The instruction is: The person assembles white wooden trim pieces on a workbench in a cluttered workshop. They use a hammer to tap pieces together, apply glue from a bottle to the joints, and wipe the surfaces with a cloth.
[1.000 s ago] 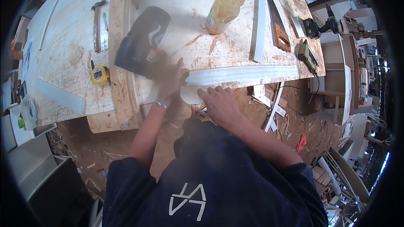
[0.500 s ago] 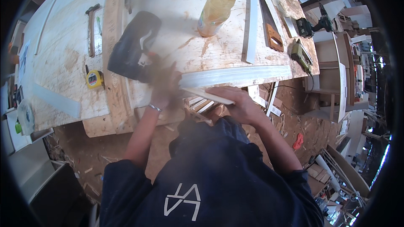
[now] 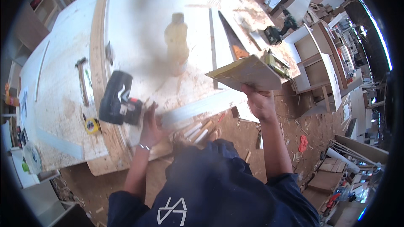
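My right hand [image 3: 261, 103] grips a thin flat board [image 3: 248, 75] from below, holding it tilted above the table's near right edge. My left hand [image 3: 151, 127] is at the near edge with its fingers stretched out, partly blurred, and holds nothing I can see. Just left of it lies a bulky black object [image 3: 115, 96] with a white curved mark and a bit of red; its kind is unclear. A pale flat strip [image 3: 204, 108] runs along the table edge between my hands.
The worktable [image 3: 139, 54] carries a yellowish plastic bottle [image 3: 176, 42], a handsaw [image 3: 233, 38], a hammer [image 3: 83, 80], a yellow tape measure [image 3: 91, 125] and a long wooden plank [image 3: 97, 46]. A cordless drill [image 3: 282, 29] and a green power tool [image 3: 275, 63] are at the right.
My right hand has lifted the board up and to the right, turning its broad face into view. My left hand has come away from it, beside the black object. The view has shifted.
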Available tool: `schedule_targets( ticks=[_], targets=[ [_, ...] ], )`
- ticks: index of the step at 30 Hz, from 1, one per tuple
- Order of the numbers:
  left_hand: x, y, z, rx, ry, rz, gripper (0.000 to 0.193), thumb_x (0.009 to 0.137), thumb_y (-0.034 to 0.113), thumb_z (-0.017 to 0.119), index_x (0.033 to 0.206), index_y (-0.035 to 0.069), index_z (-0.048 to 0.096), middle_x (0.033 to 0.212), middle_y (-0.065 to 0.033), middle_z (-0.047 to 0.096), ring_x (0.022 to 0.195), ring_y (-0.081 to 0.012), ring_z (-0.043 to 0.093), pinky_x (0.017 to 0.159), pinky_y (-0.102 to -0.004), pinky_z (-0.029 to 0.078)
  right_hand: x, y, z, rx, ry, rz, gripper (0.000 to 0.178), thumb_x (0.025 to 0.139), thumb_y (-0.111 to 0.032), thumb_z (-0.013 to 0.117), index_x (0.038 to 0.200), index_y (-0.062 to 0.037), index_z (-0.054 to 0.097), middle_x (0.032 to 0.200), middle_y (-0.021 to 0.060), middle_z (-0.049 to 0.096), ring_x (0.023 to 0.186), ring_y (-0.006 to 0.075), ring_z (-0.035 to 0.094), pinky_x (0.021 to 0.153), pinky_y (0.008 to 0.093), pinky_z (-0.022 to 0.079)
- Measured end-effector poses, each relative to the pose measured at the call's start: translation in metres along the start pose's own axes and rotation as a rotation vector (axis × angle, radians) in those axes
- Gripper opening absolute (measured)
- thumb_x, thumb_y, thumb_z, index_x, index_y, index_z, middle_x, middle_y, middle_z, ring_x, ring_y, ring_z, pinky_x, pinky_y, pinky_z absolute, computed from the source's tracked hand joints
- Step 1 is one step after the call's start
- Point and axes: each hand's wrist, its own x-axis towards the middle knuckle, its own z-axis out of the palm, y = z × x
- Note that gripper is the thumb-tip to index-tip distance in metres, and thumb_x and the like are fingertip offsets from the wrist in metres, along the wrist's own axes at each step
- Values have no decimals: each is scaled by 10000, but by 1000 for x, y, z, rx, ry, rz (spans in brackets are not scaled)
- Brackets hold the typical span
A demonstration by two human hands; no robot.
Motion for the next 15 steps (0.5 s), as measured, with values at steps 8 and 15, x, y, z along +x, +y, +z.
schedule_targets(
  ticks=[8, 15],
  targets=[
    [171, 120, -20, -97, 593, 122, 1142, 776, 293, 931, 1634, 28, 225, 1536, -181, 466, 1430, -350, 443, 1193, -477, 375, 113, -66, 59, -701, -84, -326, 198, 1015, -139, 690, 1141, 6, 739, 1064, 91, 763, 970, 131, 665, 861, 308, 528],
    [265, 126, -26, -318, 582, 81, 1119, 774, 394, 924, 1608, 7, 287, 1506, -238, 476, 1379, -367, 499, 1154, -467, 431, 162, -58, 94, -780, -228, -372, 234, 1025, -138, 679, 1240, -79, 750, 1111, 75, 777, 1021, 138, 693, 919, 314, 549]
  ],
)
